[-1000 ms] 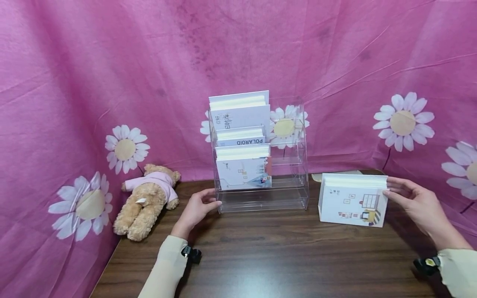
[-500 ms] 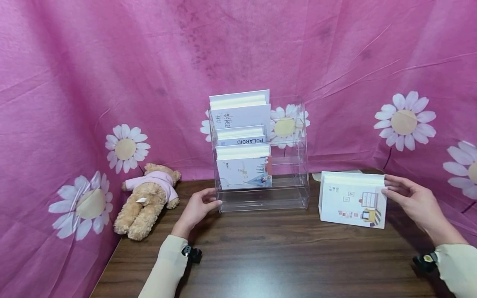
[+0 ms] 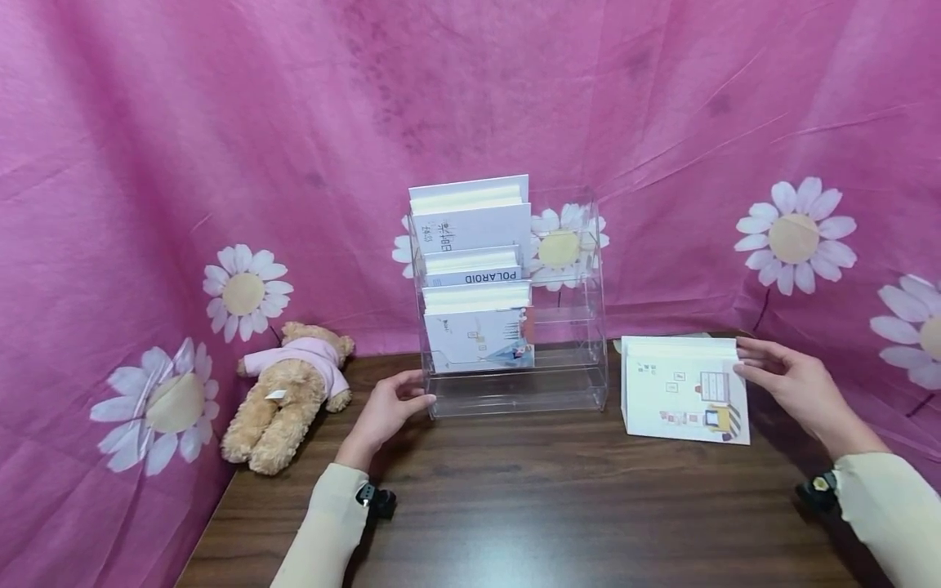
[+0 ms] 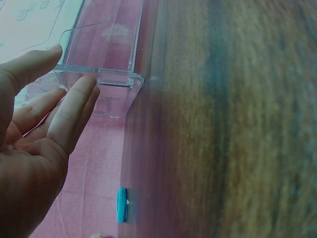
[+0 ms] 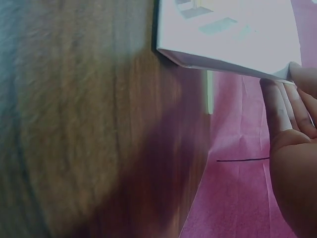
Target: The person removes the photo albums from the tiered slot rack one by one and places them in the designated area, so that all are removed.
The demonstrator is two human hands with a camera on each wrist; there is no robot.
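Pinching the album (image 3: 684, 394) at frame right, the right hand (image 3: 797, 390) is edging it toward the central rack (image 3: 507, 398), which the spread left hand (image 3: 385, 412) is touching.

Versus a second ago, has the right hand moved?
Yes: in the head view, the right hand is slightly further left, closer to the clear rack.

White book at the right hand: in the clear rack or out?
Out: the right hand pinches the white book by its edge; table shows between book and clear rack.
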